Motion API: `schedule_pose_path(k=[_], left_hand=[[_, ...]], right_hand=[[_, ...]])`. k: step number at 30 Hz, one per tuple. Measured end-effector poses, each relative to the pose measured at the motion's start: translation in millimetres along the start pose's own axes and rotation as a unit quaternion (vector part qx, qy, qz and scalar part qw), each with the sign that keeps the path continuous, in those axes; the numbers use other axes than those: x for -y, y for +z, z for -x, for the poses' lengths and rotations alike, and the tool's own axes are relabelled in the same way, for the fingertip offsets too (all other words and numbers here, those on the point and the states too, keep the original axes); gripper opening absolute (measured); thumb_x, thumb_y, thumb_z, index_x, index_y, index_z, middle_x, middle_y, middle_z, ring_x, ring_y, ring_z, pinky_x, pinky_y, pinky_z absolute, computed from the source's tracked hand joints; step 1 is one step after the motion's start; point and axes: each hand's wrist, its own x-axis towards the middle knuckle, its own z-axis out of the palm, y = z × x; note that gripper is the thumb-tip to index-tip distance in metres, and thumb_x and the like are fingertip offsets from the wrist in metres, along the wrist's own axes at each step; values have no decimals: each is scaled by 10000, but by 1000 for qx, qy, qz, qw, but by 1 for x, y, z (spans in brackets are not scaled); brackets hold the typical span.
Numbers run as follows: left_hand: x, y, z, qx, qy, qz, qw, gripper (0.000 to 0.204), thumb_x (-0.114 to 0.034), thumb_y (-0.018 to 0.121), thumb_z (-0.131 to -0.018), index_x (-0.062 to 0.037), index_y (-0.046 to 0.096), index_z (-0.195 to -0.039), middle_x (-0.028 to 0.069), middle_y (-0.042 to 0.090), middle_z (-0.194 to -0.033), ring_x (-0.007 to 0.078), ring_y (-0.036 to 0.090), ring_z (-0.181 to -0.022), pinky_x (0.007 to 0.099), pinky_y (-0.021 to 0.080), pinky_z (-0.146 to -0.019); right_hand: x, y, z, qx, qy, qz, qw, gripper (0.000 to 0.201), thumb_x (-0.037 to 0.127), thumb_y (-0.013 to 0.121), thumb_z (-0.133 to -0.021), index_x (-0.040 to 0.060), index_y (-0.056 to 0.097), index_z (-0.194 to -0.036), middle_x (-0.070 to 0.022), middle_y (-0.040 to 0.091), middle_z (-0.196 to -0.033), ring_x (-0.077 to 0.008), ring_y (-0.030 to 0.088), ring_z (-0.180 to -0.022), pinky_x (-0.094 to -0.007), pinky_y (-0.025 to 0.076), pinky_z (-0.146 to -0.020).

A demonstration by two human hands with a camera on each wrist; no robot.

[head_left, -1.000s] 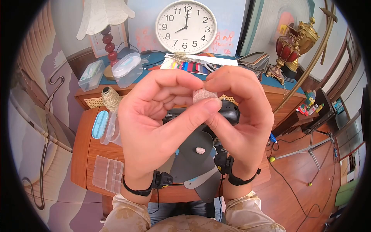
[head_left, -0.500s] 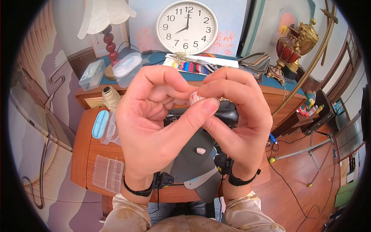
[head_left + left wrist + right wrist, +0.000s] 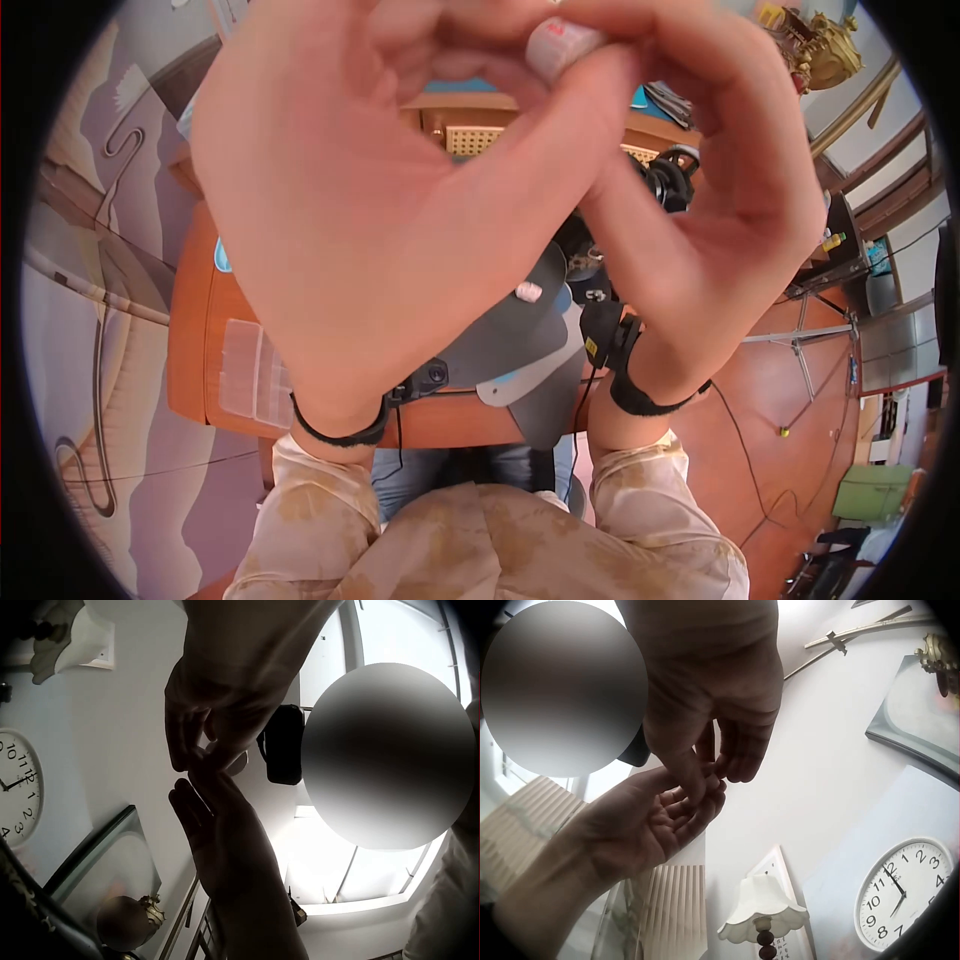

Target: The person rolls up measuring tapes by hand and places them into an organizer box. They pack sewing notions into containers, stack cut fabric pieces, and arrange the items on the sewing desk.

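Up close before the head camera, a small pale pink cylinder with red marks (image 3: 560,48) sits between both hands. My left hand (image 3: 340,190) pinches it with thumb and fingertips. From the other side my right hand (image 3: 720,170) meets it, fingers bent and tips on it. In the left wrist view the cylinder's pale round side (image 3: 239,763) shows beside the left hand (image 3: 232,697). The right wrist view has both sets of fingertips together, mostly covering it. A second small pinkish piece (image 3: 528,292) lies below on the dark grey sheet (image 3: 510,335).
A clear compartment box (image 3: 245,370) lies at the left of the wooden table (image 3: 190,350). Black headphones (image 3: 672,180) and other dark gear are behind the right wrist. A metal stand (image 3: 800,345) with cables is on the floor at right.
Both hands have risen toward the head camera with the cylinder, and the head view has tipped downward. The cylinder has been turned between the fingers, now showing red marks. The piece on the sheet stays put.
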Motion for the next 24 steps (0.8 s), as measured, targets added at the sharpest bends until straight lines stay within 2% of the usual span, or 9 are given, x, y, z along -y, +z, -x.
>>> schedule_pose_path(k=[7, 9, 10, 11, 13, 15, 17, 19, 24], left_hand=[[9, -44, -12, -11, -5, -23, 1000, 314, 99, 718, -858, 43, 588, -1138, 143, 720, -1048, 143, 699, -946, 251, 567, -848], [13, -75, -16, -13, -6, -25, 1000, 312, 97, 717, -859, 43, 589, -1139, 143, 719, -1050, 143, 698, -948, 251, 566, -849], [-3, -55, 1, -14, -6, -26, 1000, 311, 96, 716, -860, 43, 590, -1139, 143, 719, -1051, 143, 697, -949, 252, 566, -849], [-19, -35, 18, -15, -7, -28, 999, 309, 95, 716, -861, 44, 591, -1139, 143, 719, -1052, 143, 697, -950, 252, 566, -850], [-20, -43, 19, -16, -8, -29, 999, 307, 93, 715, -862, 44, 593, -1140, 143, 718, -1054, 142, 696, -952, 252, 565, -851], [-20, -59, 23, -14, -12, -27, 999, 305, 92, 714, -864, 44, 594, -1140, 142, 718, -1056, 142, 696, -954, 252, 565, -852], [-16, -77, 27, -10, -15, -21, 1000, 302, 90, 712, -865, 45, 596, -1140, 142, 717, -1058, 142, 695, -956, 253, 564, -853], [-11, -91, 29, -5, -17, -10, 1000, 300, 88, 711, -866, 45, 597, -1141, 142, 717, -1059, 142, 694, -958, 253, 564, -854], [-5, -84, 37, 17, -20, 29, 999, 295, 83, 708, -870, 47, 601, -1142, 141, 716, -1064, 141, 692, -963, 254, 562, -856]], right_hand=[[2, -16, 0, 17, 100, -33, 994, 339, -2, 749, -831, -17, 613, -1142, -110, 674, -1019, -161, 663, -908, -318, 554, -870], [2, -18, 1, 23, 128, -38, 991, 341, 18, 746, -857, -9, 596, -1162, -112, 673, -1019, -163, 672, -907, -329, 567, -878], [-10, -10, 11, -41, 103, -160, 981, 313, -86, 753, -752, -58, 675, -1054, -83, 679, -1016, -145, 623, -886, -264, 499, -830], [-9, -13, 18, -37, 105, -160, 981, 313, -86, 753, -752, -58, 675, -1054, -83, 679, -1016, -145, 623, -886, -264, 499, -830], [1, -20, 32, 85, 134, -53, 986, 288, -91, 750, -771, -38, 686, -1047, -65, 680, -1001, -139, 625, -858, -269, 509, -800], [1, -26, 55, 211, 165, 10, 963, 266, -81, 751, -779, -13, 701, -1032, -61, 677, -971, -141, 626, -826, -276, 515, -757], [-3, -27, 91, 264, 246, 17, 932, 246, -16, 764, -786, 13, 695, -1020, -103, 654, -893, -224, 666, -781, -323, 543, -711], [-4, -34, 130, 302, 312, 17, 901, 229, -9, 740, -812, 5, 699, -1037, -136, 658, -910, -268, 690, -822, -358, 556, -733], [-12, -77, 200, 352, 373, 94, 854, 224, -38, 685, -821, -1, 709, -1041, -166, 665, -944, -325, 691, -853, -379, 564, -740]])
